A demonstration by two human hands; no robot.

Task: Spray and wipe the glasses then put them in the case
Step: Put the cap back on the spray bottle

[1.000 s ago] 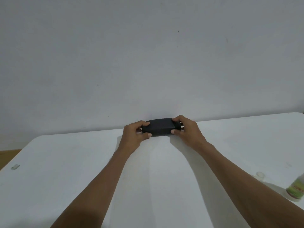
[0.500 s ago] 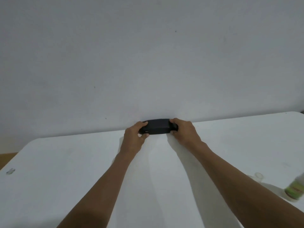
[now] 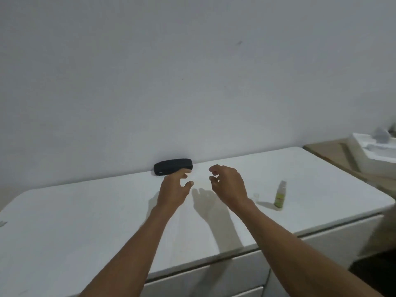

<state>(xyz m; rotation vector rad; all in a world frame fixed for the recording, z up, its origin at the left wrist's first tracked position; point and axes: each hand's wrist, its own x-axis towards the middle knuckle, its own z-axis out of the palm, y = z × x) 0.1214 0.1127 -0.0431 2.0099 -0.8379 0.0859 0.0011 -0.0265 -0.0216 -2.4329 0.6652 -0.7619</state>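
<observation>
Our left hand (image 3: 174,187) and right hand (image 3: 227,185) hover above the white table (image 3: 85,211), fingers loosely curled and holding nothing, while the closed black case (image 3: 173,166) lies at the far edge against the wall (the glasses presumably inside). With the spray bottle (image 3: 280,195) standing to the right, we would best draw both hands straight back, brushing neither.

Tabletop (image 3: 85,213): we see a white surface with rounded corners filling the lower half of the frame.
Wall (image 3: 171,71): we see plain grey-white paint across the upper frame, with a few small dark specks.
Drawer fronts (image 3: 214,277): we see white panels under the tabletop's front edge, lower centre.
Small clear cap (image 3: 256,195): right of centre on the tabletop.
White box (image 3: 372,153): at the right edge, on a tan wooden surface (image 3: 325,148).
Small grey item (image 3: 3,223): far left edge, too blurred for us to identify.
</observation>
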